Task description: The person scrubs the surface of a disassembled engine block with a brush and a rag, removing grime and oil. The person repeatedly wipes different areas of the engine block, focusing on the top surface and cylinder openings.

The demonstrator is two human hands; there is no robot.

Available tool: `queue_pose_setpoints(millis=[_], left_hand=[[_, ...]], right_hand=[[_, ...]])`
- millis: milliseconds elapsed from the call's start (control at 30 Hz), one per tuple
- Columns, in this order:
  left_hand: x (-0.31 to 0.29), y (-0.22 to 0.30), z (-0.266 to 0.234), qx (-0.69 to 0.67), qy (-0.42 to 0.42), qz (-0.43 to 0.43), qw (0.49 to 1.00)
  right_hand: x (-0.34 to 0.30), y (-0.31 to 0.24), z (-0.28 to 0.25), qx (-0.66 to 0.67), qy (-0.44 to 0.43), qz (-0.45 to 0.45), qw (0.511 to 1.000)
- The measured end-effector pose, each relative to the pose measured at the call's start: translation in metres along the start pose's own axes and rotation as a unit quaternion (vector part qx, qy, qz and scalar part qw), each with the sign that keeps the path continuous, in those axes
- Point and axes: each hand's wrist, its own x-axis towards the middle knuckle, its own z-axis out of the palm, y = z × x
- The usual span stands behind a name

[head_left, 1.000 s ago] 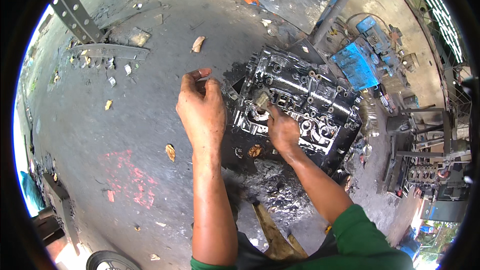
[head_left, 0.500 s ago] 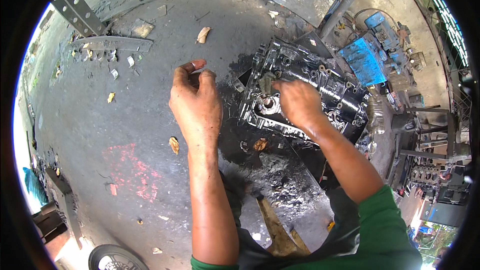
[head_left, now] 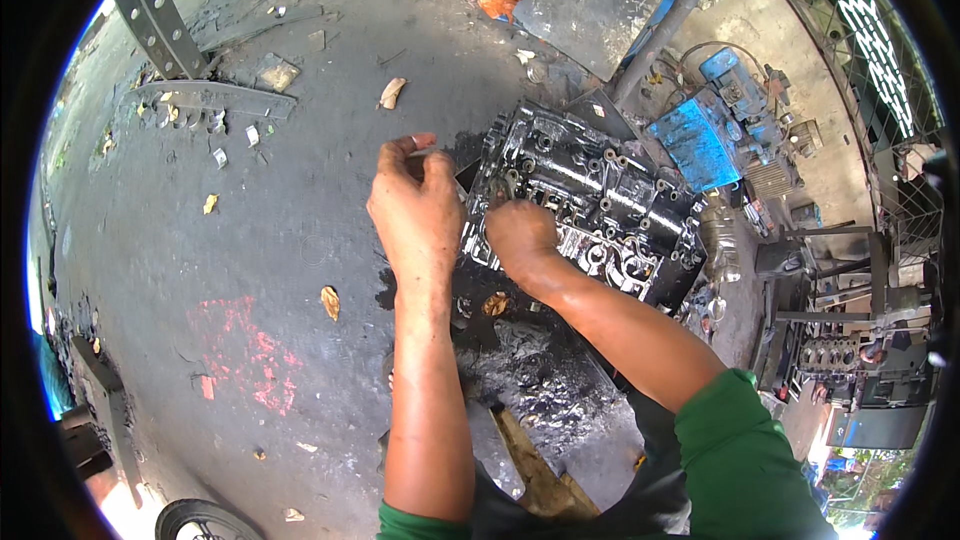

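An oily black and silver engine casting (head_left: pixel 620 195), full of bolt holes and round openings, lies in front of me to the right. My right hand (head_left: pixel 522 240) is on its left end, fingers curled in and pressed to the metal. Whatever those fingers hold, if anything, is hidden beneath the hand. Just left of the casting, my left hand (head_left: pixel 415 205) hovers with bent fingers and a gap between thumb and forefinger. Nothing shows in that gap.
A blue machine with a motor (head_left: pixel 700 140) stands beyond the casting at right, near a slanted pole (head_left: pixel 685 25). Metal racks (head_left: pixel 835 290) line the right side. Dry leaves (head_left: pixel 330 302) and scraps litter the dark floor. A wheel (head_left: pixel 205 520) is at lower left.
My right hand has moved left and nearer me over the casting, its fingers more tucked in. The left hand is now closer to the right one, and the whole view has shifted slightly.
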Motion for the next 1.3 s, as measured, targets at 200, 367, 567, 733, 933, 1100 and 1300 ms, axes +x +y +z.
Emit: queue_pose_setpoints(millis=[200,367,567,733,933,1100,1300], left_hand=[[-0.005,-0.004,0.01,-0.028,-0.006,0.016,0.999],[-0.01,0.003,0.019,-0.039,-0.026,0.004,0.999],[-0.007,0.002,0.008,-0.036,-0.027,-0.003,0.999],[-0.007,0.0,0.026,-0.049,-0.057,-0.012,0.997],[-0.012,-0.002,0.037,-0.066,-0.084,-0.012,0.994],[-0.005,0.001,0.017,-0.036,-0.055,-0.008,0.998],[-0.002,0.001,0.023,-0.023,-0.063,-0.007,0.998]], right_hand=[[0.011,0.007,-0.008,-0.19,0.009,-0.136,0.972],[0.003,0.029,0.014,0.092,-0.082,0.027,0.992],[-0.011,0.06,0.019,0.306,-0.049,0.07,0.948],[0.004,0.028,0.028,0.406,-0.119,0.247,0.872],[0.014,-0.006,0.074,0.413,-0.026,0.24,0.878],[-0.018,0.009,0.065,0.445,-0.008,0.215,0.87],[-0.009,0.021,0.055,0.409,0.05,0.208,0.887]])
